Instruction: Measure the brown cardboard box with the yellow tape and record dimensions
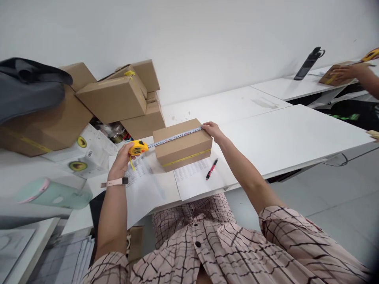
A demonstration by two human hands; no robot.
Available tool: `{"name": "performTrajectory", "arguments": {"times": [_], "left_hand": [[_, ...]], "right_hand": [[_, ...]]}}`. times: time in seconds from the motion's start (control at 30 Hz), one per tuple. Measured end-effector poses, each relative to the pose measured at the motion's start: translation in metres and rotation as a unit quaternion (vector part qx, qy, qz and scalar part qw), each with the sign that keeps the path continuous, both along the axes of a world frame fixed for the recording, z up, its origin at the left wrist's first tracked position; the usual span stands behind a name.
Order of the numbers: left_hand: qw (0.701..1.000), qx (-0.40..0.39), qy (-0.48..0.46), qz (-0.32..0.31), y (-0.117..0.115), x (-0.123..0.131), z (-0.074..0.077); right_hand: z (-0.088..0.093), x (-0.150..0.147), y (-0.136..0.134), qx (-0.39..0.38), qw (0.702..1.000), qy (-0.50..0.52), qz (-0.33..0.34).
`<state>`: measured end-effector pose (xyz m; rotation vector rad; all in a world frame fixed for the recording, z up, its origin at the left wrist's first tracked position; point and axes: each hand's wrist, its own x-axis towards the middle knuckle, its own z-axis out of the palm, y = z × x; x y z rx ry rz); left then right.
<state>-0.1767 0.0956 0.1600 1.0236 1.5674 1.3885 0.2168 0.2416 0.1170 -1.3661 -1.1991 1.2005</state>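
Note:
A brown cardboard box [183,148] with yellow tape along its front side sits on the white table before me. Gripped in my left hand [119,161] is a yellow tape measure [138,148], just left of the box. Its extended blade [177,136] lies lengthwise across the box top, with numbers showing. At the box's right end, my right hand [213,131] pinches the blade's tip against the edge. Printed paper sheets [189,185] lie under and in front of the box. A red and black pen [211,169] rests on the right sheet.
Cardboard boxes [111,100] are stacked at the left, near white cartons with avocado pictures [85,154] and a mint-green container [56,193]. A dark bottle [308,63] stands at the far right, beside another person's hand [346,72] on a small box [331,79].

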Motion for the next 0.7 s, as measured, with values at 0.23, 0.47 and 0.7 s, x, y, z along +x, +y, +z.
{"name": "performTrajectory", "arguments": {"times": [0.23, 0.47, 0.7], "left_hand": [[1.000, 0.024, 0.009, -0.008, 0.010, 0.023, -0.004], [0.999, 0.039, 0.014, -0.005, -0.009, 0.029, 0.014], [0.944, -0.063, -0.090, -0.312, -0.095, 0.130, -0.003]], "right_hand": [[-0.002, 0.001, -0.009, -0.027, 0.998, -0.050, 0.020], [0.007, -0.001, -0.004, 0.060, 0.995, -0.081, -0.011], [0.053, -0.025, 0.001, 0.211, 0.967, -0.077, 0.124]]}}
